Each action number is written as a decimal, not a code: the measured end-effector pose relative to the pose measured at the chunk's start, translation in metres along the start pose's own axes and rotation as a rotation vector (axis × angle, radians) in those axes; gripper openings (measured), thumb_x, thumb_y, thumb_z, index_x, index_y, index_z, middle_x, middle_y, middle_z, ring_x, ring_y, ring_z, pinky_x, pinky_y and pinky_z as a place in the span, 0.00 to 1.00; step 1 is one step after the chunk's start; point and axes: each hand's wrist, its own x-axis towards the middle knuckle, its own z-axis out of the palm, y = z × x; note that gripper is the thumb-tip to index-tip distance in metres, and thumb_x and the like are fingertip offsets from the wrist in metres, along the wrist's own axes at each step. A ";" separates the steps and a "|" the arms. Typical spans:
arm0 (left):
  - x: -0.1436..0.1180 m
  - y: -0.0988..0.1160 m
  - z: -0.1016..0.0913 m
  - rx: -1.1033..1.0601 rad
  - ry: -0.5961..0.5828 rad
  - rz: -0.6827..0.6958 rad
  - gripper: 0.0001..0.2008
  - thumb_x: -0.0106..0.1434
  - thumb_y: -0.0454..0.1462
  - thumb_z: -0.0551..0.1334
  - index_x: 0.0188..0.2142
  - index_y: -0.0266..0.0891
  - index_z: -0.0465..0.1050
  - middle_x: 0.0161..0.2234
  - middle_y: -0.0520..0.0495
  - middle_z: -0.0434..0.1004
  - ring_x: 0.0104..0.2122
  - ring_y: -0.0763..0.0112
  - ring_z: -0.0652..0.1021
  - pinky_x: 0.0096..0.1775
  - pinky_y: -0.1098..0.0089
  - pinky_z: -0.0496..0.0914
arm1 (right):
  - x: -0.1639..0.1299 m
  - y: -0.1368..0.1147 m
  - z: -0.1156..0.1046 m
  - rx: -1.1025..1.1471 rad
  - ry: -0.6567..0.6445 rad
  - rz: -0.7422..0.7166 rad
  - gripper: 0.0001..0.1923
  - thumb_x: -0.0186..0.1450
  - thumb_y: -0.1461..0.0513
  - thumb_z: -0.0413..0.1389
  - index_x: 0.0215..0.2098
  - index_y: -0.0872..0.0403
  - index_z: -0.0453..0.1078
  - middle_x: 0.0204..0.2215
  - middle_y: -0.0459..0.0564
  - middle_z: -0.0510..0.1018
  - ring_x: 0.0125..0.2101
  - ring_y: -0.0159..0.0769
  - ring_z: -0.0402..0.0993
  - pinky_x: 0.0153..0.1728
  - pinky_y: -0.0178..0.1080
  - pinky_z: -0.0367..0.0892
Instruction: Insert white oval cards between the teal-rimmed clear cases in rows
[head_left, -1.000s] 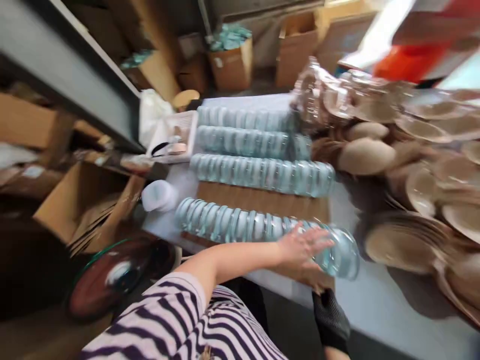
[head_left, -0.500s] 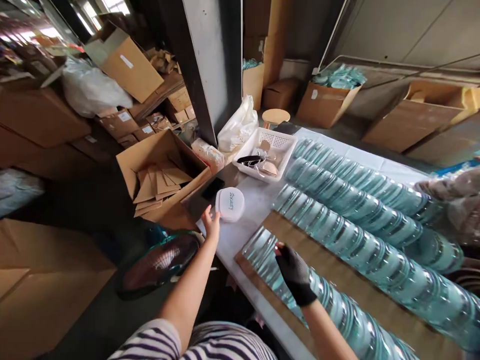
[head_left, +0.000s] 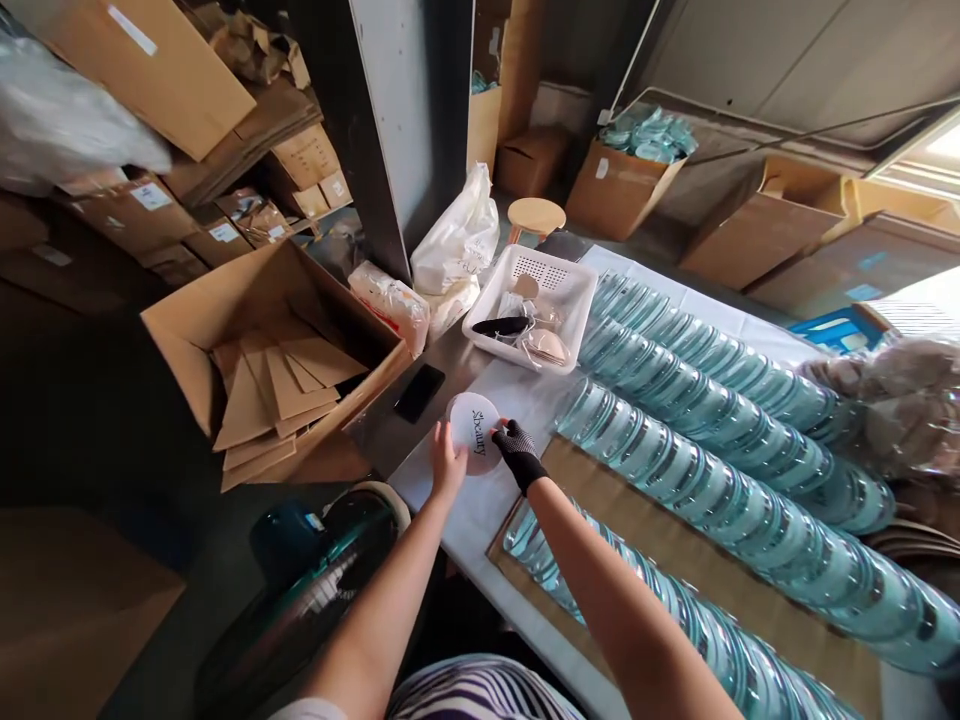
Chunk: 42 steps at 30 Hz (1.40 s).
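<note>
Head view, I note from afar: open carton crowds the table edge; narrow room between phone and glass rows. Left hand grips the left side of the printed white disc, held between both; gloved right hand pinches its right rim.
</note>
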 end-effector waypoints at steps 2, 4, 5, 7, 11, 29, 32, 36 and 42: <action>-0.004 -0.001 0.001 0.092 -0.014 0.060 0.32 0.57 0.32 0.58 0.63 0.37 0.57 0.67 0.33 0.51 0.66 0.53 0.55 0.63 0.49 0.55 | -0.002 -0.002 0.001 0.141 0.023 0.075 0.26 0.55 0.51 0.55 0.48 0.54 0.70 0.36 0.49 0.79 0.34 0.37 0.73 0.36 0.39 0.69; -0.006 0.001 0.001 0.154 -0.035 0.093 0.34 0.58 0.32 0.58 0.64 0.36 0.54 0.68 0.32 0.48 0.67 0.53 0.53 0.63 0.49 0.56 | -0.003 -0.006 0.002 0.277 0.031 0.130 0.27 0.53 0.50 0.54 0.46 0.57 0.70 0.35 0.51 0.79 0.33 0.37 0.73 0.34 0.38 0.69; -0.007 0.003 0.000 0.177 -0.046 0.101 0.34 0.58 0.32 0.58 0.64 0.35 0.53 0.68 0.32 0.47 0.67 0.52 0.52 0.63 0.49 0.55 | -0.003 -0.008 0.002 0.326 0.033 0.148 0.27 0.53 0.49 0.54 0.45 0.57 0.70 0.34 0.51 0.79 0.32 0.37 0.74 0.33 0.38 0.69; -0.011 0.009 -0.002 0.234 -0.071 0.118 0.35 0.58 0.33 0.59 0.65 0.35 0.52 0.69 0.31 0.44 0.68 0.51 0.50 0.62 0.48 0.55 | -0.003 -0.011 0.000 0.400 0.044 0.189 0.27 0.50 0.49 0.56 0.43 0.57 0.69 0.31 0.51 0.79 0.29 0.37 0.73 0.29 0.37 0.68; -0.020 0.025 -0.006 0.354 -0.124 0.160 0.34 0.59 0.34 0.60 0.64 0.35 0.54 0.68 0.28 0.43 0.68 0.49 0.46 0.61 0.41 0.52 | -0.006 -0.010 -0.011 0.500 0.060 0.264 0.26 0.47 0.48 0.56 0.38 0.56 0.68 0.25 0.50 0.76 0.24 0.37 0.71 0.24 0.38 0.66; 0.025 0.052 -0.064 -0.245 0.034 0.205 0.27 0.57 0.29 0.51 0.58 0.40 0.63 0.58 0.40 0.68 0.59 0.63 0.69 0.58 0.59 0.65 | -0.026 -0.109 -0.028 -0.815 -0.294 -0.504 0.19 0.61 0.58 0.57 0.51 0.51 0.73 0.48 0.55 0.78 0.50 0.47 0.70 0.55 0.48 0.59; 0.024 0.053 -0.056 -0.230 -0.017 0.173 0.19 0.57 0.30 0.52 0.47 0.39 0.71 0.48 0.43 0.76 0.51 0.64 0.74 0.55 0.60 0.68 | -0.025 -0.088 -0.028 -0.585 -0.083 -0.565 0.27 0.58 0.51 0.61 0.52 0.53 0.71 0.53 0.56 0.74 0.57 0.50 0.63 0.62 0.54 0.46; 0.016 0.060 -0.045 -0.237 -0.038 0.184 0.18 0.56 0.30 0.53 0.45 0.39 0.73 0.46 0.43 0.76 0.49 0.63 0.75 0.51 0.61 0.69 | -0.024 -0.056 -0.015 0.104 0.223 -0.191 0.34 0.68 0.44 0.36 0.57 0.57 0.65 0.56 0.58 0.71 0.55 0.41 0.66 0.56 0.45 0.59; 0.021 0.065 -0.042 -0.267 -0.084 0.118 0.06 0.53 0.32 0.57 0.29 0.40 0.72 0.30 0.48 0.76 0.35 0.63 0.76 0.40 0.63 0.70 | -0.014 -0.052 0.003 0.371 0.173 -0.017 0.36 0.67 0.42 0.35 0.54 0.57 0.68 0.52 0.56 0.74 0.51 0.40 0.69 0.55 0.43 0.61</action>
